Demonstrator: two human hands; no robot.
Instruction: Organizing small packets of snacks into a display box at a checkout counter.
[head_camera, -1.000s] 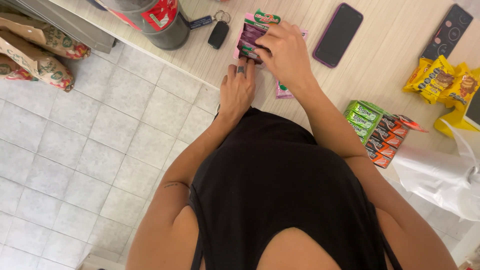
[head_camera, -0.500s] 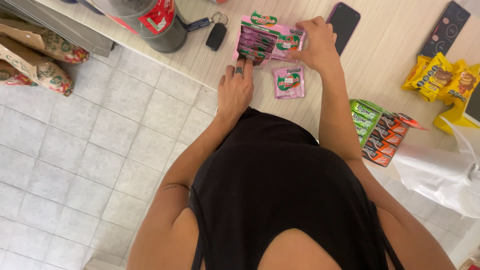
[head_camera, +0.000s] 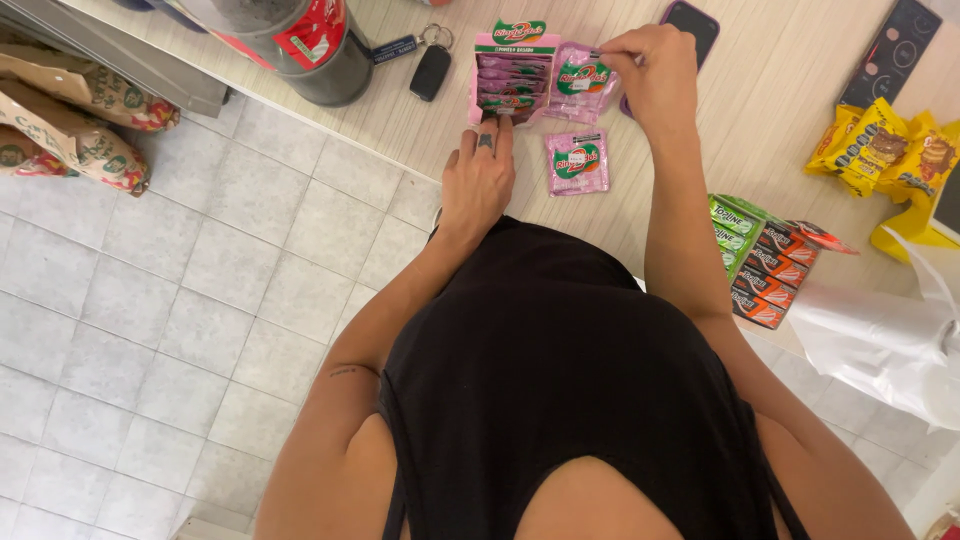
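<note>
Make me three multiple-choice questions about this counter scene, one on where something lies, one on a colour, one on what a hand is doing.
1. Where does the single pink packet lie?
A. On the floor tiles
B. On the counter, just right of the left hand
C. On top of the phone

2. What colour are the snack bags at the far right of the counter?
A. Yellow
B. Blue
C. White

3. What is the right hand doing?
A. Resting flat on the counter
B. Holding the car key
C. Pinching a pink packet beside the pink display box

Answers: 1 B, the packet lies alone on the wood next to the left hand. 2 A, the wrappers are plainly yellow. 3 C, its fingertips grip the top of a packet next to the display box.
</note>
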